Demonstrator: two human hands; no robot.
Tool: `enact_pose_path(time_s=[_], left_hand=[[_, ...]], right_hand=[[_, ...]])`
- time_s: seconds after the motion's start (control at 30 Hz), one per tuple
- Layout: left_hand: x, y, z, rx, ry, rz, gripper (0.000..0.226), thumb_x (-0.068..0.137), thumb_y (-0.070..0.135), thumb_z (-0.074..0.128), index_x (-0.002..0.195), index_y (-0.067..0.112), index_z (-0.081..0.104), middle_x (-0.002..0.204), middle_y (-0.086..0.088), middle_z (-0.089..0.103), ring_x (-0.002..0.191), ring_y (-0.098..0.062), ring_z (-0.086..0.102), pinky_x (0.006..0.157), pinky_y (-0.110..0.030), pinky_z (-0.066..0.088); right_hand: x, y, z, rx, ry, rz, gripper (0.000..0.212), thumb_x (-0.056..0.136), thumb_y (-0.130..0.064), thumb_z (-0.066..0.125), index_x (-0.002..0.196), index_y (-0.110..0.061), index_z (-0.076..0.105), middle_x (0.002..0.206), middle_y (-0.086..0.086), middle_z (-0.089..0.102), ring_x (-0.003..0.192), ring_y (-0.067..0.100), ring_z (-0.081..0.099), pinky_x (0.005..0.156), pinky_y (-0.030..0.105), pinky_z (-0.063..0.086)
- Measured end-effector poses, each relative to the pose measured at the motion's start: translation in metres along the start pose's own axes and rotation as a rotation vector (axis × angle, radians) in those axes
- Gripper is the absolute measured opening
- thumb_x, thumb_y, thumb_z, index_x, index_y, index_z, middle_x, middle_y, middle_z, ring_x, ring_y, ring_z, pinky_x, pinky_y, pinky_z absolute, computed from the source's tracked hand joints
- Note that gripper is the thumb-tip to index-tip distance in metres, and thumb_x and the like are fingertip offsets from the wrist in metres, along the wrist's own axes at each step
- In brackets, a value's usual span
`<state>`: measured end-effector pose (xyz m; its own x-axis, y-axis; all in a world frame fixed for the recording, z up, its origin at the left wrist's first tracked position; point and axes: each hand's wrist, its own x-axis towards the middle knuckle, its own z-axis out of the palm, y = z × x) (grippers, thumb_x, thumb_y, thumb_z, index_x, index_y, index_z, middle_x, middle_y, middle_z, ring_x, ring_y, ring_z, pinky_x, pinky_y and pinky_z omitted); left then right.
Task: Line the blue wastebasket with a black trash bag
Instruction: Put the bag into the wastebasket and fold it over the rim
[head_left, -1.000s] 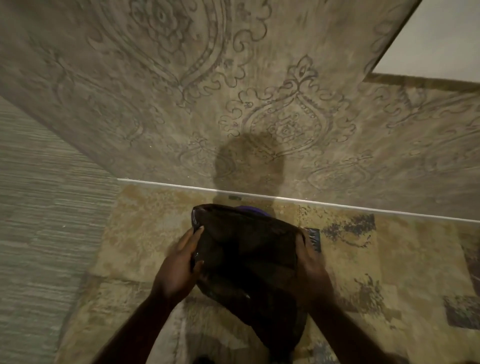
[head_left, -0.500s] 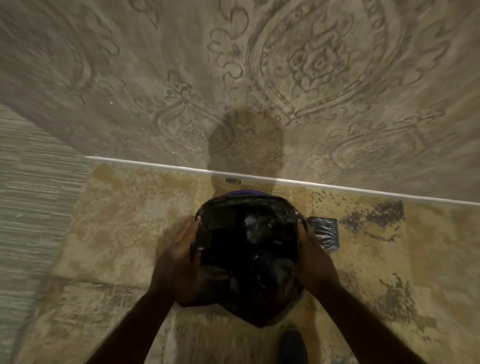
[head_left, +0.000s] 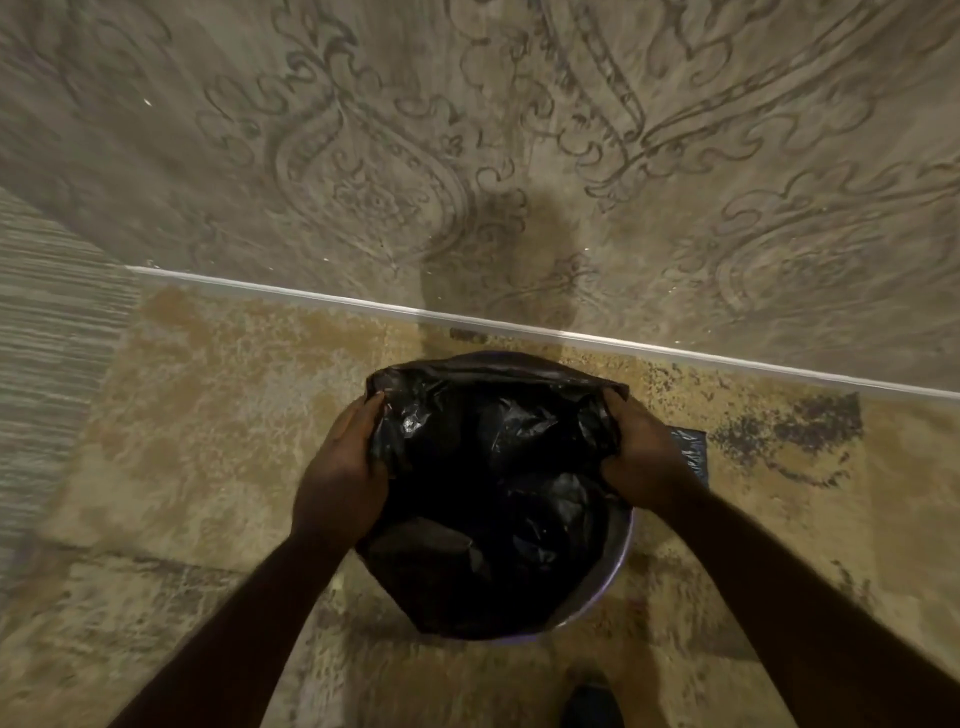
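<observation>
A black trash bag (head_left: 498, 493) hangs open inside the blue wastebasket (head_left: 621, 561), which stands on the floor just below me. Only the basket's bluish rim shows, along the near right side and a sliver at the far edge. My left hand (head_left: 343, 478) grips the bag's left edge at the basket's left side. My right hand (head_left: 639, 457) pinches the bag's right edge by the right rim. The bag's mouth is spread between both hands and its far edge lies over the far rim.
The basket stands on mottled tan tiles (head_left: 218, 441) close to a patterned wall (head_left: 467, 156) with a white baseboard strip (head_left: 519, 327). A small dark packet (head_left: 691, 452) lies on the floor right of my right hand. A dark shoe tip (head_left: 589, 701) shows at the bottom.
The bag has gone down into the basket and its mouth has been pulled wider. Both hands have shifted apart along the rim, and the view has tilted further down.
</observation>
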<state>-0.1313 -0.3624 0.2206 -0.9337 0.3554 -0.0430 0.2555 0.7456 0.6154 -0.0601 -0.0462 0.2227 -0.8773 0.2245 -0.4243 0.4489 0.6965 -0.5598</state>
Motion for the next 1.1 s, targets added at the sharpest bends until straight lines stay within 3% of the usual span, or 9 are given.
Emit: enact_pose_path(time_s=[0.13, 0.37, 0.43, 0.57, 0.67, 0.73, 0.83, 0.93, 1.1], left_hand=[[0.011, -0.02, 0.005, -0.047, -0.056, -0.19, 0.04, 0.092, 0.024, 0.048, 0.13, 0.019, 0.058, 0.127, -0.006, 0.063, 0.115, -0.024, 0.058, 0.09, -0.024, 0.037], [0.024, -0.023, 0.005, 0.011, -0.011, -0.086, 0.056, 0.089, 0.023, 0.043, 0.144, 0.015, 0.045, 0.132, -0.009, 0.059, 0.115, -0.023, 0.056, 0.092, -0.028, 0.039], [0.026, -0.027, 0.008, 0.054, -0.018, -0.084, 0.055, 0.089, 0.024, 0.042, 0.143, 0.014, 0.047, 0.135, -0.011, 0.059, 0.118, -0.028, 0.057, 0.093, -0.029, 0.039], [0.026, -0.037, 0.013, 0.03, -0.023, -0.172, 0.051, 0.087, 0.022, 0.042, 0.136, 0.013, 0.056, 0.121, -0.014, 0.065, 0.108, -0.032, 0.061, 0.087, -0.03, 0.042], [0.024, -0.037, 0.014, -0.091, -0.024, -0.258, 0.037, 0.092, 0.011, 0.046, 0.122, 0.018, 0.067, 0.108, -0.009, 0.069, 0.097, -0.02, 0.061, 0.081, -0.026, 0.041], [0.02, -0.034, 0.011, -0.226, -0.048, -0.344, 0.038, 0.094, 0.003, 0.046, 0.111, 0.028, 0.07, 0.105, 0.001, 0.07, 0.096, -0.012, 0.062, 0.083, -0.027, 0.046], [0.007, -0.036, 0.007, -0.443, -0.072, -0.452, 0.026, 0.099, 0.023, 0.049, 0.096, 0.033, 0.072, 0.096, 0.007, 0.074, 0.093, -0.013, 0.069, 0.084, -0.037, 0.055], [-0.012, -0.038, 0.004, -0.542, -0.121, -0.475, 0.027, 0.09, 0.048, 0.055, 0.108, 0.033, 0.07, 0.102, 0.008, 0.073, 0.097, -0.012, 0.069, 0.086, -0.046, 0.056], [-0.036, -0.036, -0.001, -0.421, -0.186, -0.388, 0.061, 0.073, 0.038, 0.072, 0.13, 0.042, 0.048, 0.109, 0.025, 0.063, 0.101, -0.005, 0.067, 0.083, -0.036, 0.058]], right_hand=[[0.025, 0.003, -0.013, -0.033, -0.094, 0.019, 0.054, 0.074, -0.013, 0.074, 0.127, -0.021, 0.062, 0.123, 0.009, 0.066, 0.112, 0.028, 0.063, 0.091, 0.026, 0.046], [0.062, 0.009, -0.024, 0.067, -0.045, -0.087, 0.039, 0.084, 0.008, 0.059, 0.121, -0.005, 0.062, 0.115, 0.014, 0.068, 0.108, 0.025, 0.062, 0.087, 0.019, 0.044], [0.069, 0.011, -0.022, 0.023, -0.054, -0.102, 0.037, 0.088, 0.001, 0.059, 0.123, -0.01, 0.064, 0.119, 0.012, 0.068, 0.111, 0.028, 0.062, 0.095, 0.029, 0.047], [0.075, 0.013, -0.022, 0.117, -0.184, 0.096, 0.045, 0.087, 0.005, 0.058, 0.127, -0.015, 0.064, 0.123, 0.012, 0.066, 0.113, 0.033, 0.062, 0.101, 0.047, 0.049], [0.074, 0.014, -0.023, 0.239, -0.231, 0.23, 0.047, 0.085, 0.013, 0.052, 0.12, -0.013, 0.068, 0.104, 0.014, 0.07, 0.089, 0.03, 0.067, 0.075, 0.034, 0.058], [0.067, 0.015, -0.026, 0.293, -0.25, 0.289, 0.043, 0.086, 0.012, 0.052, 0.112, -0.016, 0.07, 0.096, 0.013, 0.068, 0.079, 0.026, 0.062, 0.06, 0.024, 0.049], [0.045, 0.021, -0.029, 0.455, -0.286, 0.333, 0.043, 0.088, 0.009, 0.057, 0.112, -0.025, 0.067, 0.109, 0.013, 0.068, 0.093, 0.03, 0.059, 0.075, 0.039, 0.051], [0.013, 0.03, -0.028, 0.57, -0.236, 0.274, 0.051, 0.087, 0.007, 0.061, 0.123, -0.028, 0.061, 0.121, 0.003, 0.063, 0.104, 0.029, 0.064, 0.081, 0.05, 0.059], [-0.036, 0.037, -0.024, 0.554, -0.16, 0.236, 0.054, 0.083, 0.006, 0.068, 0.127, -0.023, 0.057, 0.113, 0.002, 0.064, 0.09, 0.016, 0.069, 0.06, 0.033, 0.06]])
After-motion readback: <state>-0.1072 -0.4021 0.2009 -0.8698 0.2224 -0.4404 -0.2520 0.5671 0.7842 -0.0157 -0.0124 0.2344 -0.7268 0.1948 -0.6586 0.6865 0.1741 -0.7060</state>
